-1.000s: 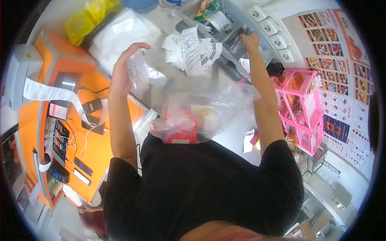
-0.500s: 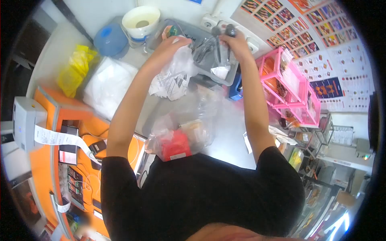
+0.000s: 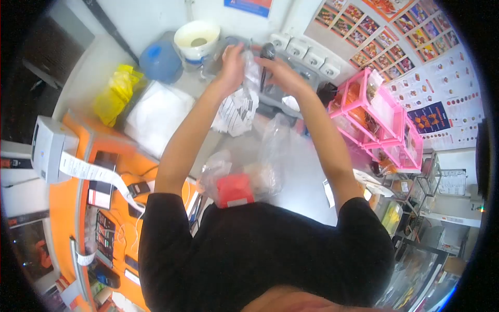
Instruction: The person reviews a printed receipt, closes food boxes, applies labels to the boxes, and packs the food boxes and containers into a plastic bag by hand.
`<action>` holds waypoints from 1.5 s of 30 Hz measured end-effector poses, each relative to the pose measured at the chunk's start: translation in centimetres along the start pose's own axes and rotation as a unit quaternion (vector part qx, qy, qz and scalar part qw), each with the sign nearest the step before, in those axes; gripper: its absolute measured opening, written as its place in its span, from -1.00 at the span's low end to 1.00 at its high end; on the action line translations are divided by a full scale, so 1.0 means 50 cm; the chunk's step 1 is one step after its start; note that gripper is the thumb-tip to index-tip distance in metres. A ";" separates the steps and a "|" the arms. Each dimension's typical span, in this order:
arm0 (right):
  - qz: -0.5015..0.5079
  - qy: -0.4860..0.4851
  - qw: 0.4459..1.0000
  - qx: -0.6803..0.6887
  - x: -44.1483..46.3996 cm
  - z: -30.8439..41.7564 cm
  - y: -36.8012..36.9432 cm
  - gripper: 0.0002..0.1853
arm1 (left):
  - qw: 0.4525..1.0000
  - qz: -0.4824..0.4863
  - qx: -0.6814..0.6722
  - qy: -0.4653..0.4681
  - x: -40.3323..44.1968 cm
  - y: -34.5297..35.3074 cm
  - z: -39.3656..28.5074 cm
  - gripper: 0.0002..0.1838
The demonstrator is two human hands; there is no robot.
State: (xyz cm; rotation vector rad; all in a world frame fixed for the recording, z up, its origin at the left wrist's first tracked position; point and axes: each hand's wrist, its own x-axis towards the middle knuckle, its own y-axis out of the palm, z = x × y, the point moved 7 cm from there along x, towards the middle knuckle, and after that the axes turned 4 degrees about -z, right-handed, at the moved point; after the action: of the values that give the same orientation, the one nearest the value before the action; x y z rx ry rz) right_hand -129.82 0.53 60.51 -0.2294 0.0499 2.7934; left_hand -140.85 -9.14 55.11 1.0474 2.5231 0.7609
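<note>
My left hand (image 3: 232, 66) is closed on a clear plastic bag (image 3: 251, 70) above the receipts. Close beside it, my right hand (image 3: 279, 74) grips a dark spoon-like utensil (image 3: 266, 54) in a clear wrapper, held against the bag. Below both hands lie white printed receipts (image 3: 237, 112). The grey bin (image 3: 306, 75) is behind my right hand. Near my body, a clear bag (image 3: 275, 140) holds a red packet (image 3: 234, 190) and a pale item that I cannot make out.
White sheets (image 3: 158, 117), a yellow bag (image 3: 115, 96), a blue jug (image 3: 160, 61) and a white bowl (image 3: 197, 41) stand at the left back. Pink racks (image 3: 371, 112) are at the right. A printer (image 3: 49, 151) sits on the orange desk (image 3: 125, 203).
My right hand has moved out of the grey bin with the dark utensil and come toward my left hand. The left hand has moved from the far left to the bin's edge.
</note>
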 end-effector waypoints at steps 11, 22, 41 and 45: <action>-0.095 -0.270 0.922 -0.260 -0.098 0.205 0.092 -0.86 | 0.994 0.102 0.032 -0.014 -0.329 0.082 -0.348 -0.51; 0.167 -0.546 0.801 -0.179 -0.386 0.115 0.257 -0.66 | 0.802 -0.207 0.558 0.051 -0.711 -0.063 -0.149 -0.69; 0.472 -0.087 0.508 -0.715 -0.259 -0.378 0.347 -0.52 | 0.954 -0.161 0.250 0.046 -0.711 -0.081 -0.071 -0.47; 0.579 -0.026 0.687 -0.439 -0.236 -0.467 0.346 -0.61 | 0.962 -0.122 0.242 0.041 -0.706 -0.078 -0.065 -0.46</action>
State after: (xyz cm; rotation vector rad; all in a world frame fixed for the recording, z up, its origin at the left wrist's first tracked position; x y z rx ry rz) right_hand -121.06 -21.08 39.57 -0.4459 -1.7935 3.7273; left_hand -120.28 -38.15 58.11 0.8199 2.9177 0.1168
